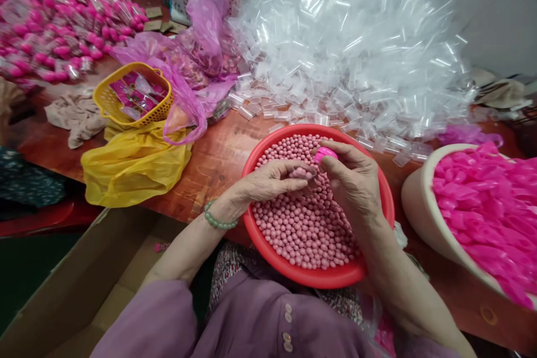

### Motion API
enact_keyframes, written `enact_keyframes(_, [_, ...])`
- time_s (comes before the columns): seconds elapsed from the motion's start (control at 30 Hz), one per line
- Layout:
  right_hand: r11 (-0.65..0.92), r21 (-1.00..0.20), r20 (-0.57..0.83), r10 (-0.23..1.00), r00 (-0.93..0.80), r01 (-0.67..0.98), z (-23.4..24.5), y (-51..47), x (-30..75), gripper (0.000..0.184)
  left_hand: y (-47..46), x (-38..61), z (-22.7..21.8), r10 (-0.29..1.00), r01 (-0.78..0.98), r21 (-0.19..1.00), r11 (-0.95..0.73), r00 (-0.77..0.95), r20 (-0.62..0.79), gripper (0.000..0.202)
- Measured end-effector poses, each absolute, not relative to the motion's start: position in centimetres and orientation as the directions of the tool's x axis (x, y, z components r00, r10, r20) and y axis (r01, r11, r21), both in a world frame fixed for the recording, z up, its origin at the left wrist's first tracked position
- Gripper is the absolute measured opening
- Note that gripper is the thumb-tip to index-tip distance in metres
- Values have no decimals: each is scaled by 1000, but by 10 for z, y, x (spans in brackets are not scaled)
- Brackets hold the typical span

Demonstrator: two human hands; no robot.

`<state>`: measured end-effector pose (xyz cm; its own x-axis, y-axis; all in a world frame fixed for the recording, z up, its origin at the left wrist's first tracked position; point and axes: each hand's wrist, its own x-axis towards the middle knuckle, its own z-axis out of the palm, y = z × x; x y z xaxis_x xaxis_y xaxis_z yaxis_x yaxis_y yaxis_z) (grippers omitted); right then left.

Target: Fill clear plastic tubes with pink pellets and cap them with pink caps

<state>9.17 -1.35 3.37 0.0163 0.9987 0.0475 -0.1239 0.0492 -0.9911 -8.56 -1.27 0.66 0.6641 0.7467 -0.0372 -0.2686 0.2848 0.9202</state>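
Observation:
Over a red basin full of round pink beads, both of my hands are close together. My left hand, with a green bead bracelet at the wrist, is closed around a clear plastic tube that has pink beads inside. Between the thumb and fingers of my right hand is a bright pink plastic cap. The cap is beside the tube's open end, apart from it.
A heap of clear tubes lies behind the basin. On the right stands a white bucket of pink plastic parts. Leftward are a yellow basket, a yellow bag, a purple bag and piled filled tubes. A cardboard box is below.

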Motion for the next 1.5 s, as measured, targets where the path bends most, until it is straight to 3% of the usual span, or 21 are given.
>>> enact_keyframes(0.3, [219,-973,213,973,-93,65,29,-18,88,22,-10,-86,0,728,-215,939,267,684,-51,30])
enact_keyframes(0.53, [461,-844,415,885,-212,275,34,-13,96,23,-9,-85,-2,742,-263,920,290,669,-43,30])
enact_keyframes(0.73, [381,-855,373,923,-95,351,33,-13,115,22,-10,-87,2,766,-301,868,396,629,-132,36])
enact_keyframes(0.93, [221,-944,236,971,30,246,31,-11,108,22,-9,-88,0,786,-387,812,436,604,-135,37])
enact_keyframes(1.1, [199,-970,207,977,50,137,29,-6,97,22,-8,-91,0,781,-427,783,452,614,-116,44])
enact_keyframes(1.37, [240,-955,231,970,-69,177,30,-2,89,20,-6,-90,-6,719,-318,839,442,685,-119,44])
enact_keyframes(1.5, [362,-887,321,929,-182,285,33,-1,94,19,-6,-90,-7,724,-296,866,404,682,-105,47])
